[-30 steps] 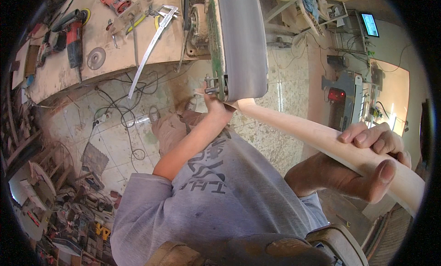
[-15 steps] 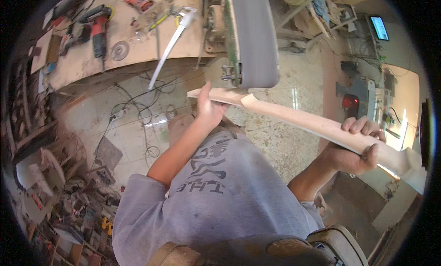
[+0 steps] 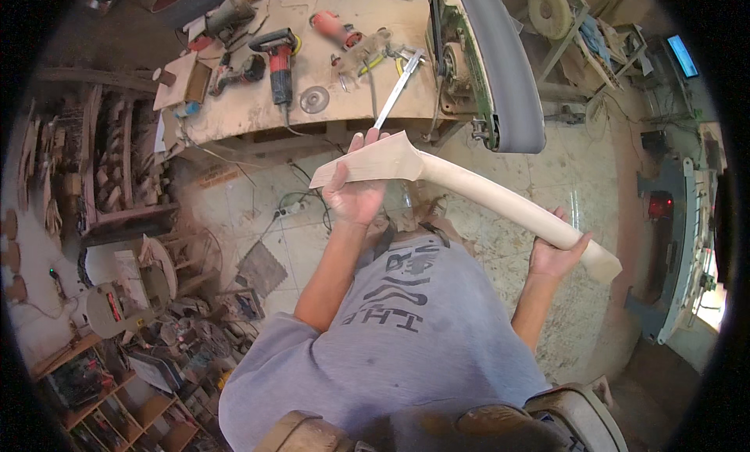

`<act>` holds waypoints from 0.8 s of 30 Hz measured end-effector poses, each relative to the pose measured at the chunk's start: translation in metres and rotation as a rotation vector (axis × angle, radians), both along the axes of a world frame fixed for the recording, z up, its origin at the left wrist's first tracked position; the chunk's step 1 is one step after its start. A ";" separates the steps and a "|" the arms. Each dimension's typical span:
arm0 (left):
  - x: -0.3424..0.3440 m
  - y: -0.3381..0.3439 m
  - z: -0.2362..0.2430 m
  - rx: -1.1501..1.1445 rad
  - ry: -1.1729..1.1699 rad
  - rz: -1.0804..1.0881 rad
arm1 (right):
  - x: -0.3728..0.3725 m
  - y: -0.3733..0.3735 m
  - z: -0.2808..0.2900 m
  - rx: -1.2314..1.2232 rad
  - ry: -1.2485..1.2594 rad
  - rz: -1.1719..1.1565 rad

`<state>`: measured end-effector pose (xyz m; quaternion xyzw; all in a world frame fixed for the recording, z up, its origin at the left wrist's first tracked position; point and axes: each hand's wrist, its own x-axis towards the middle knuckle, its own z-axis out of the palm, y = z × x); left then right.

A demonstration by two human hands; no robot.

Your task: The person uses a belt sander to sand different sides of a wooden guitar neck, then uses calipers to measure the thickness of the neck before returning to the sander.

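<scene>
A long pale carved wooden piece (image 3: 476, 192) with a flat, flared end stretches across the middle of the head view. My left hand (image 3: 355, 192) grips its flared end from below, thumb up over the edge. Under the round shaft near its other end sits my right hand (image 3: 556, 254), fingers wrapped around it. The wood is held level in front of my grey shirt, clear of the belt sander (image 3: 500, 69) that stands just beyond it.
A wooden workbench (image 3: 258, 100) behind carries a red power tool (image 3: 278, 61), a grinding disc (image 3: 314, 100), a metal caliper (image 3: 397, 89) and other tools. Cables lie on the tiled floor (image 3: 258, 210). Shelves and clutter fill the left; another machine (image 3: 676, 241) stands at right.
The wooden piece has come off the sander belt and moved down and left toward me. Both hands kept their grip; the view has shifted to show more of the bench.
</scene>
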<state>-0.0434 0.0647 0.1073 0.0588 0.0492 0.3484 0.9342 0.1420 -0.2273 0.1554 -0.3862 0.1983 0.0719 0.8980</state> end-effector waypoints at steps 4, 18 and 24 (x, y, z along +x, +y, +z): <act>-0.006 0.015 -0.002 0.001 -0.159 -0.071 | -0.033 0.018 0.012 -0.068 0.072 -0.101; 0.008 0.033 -0.009 0.003 -0.418 -0.321 | -0.063 -0.010 -0.018 0.271 0.113 -0.207; 0.020 0.025 -0.003 -0.011 -0.347 -0.296 | -0.060 -0.017 -0.014 0.229 0.092 -0.232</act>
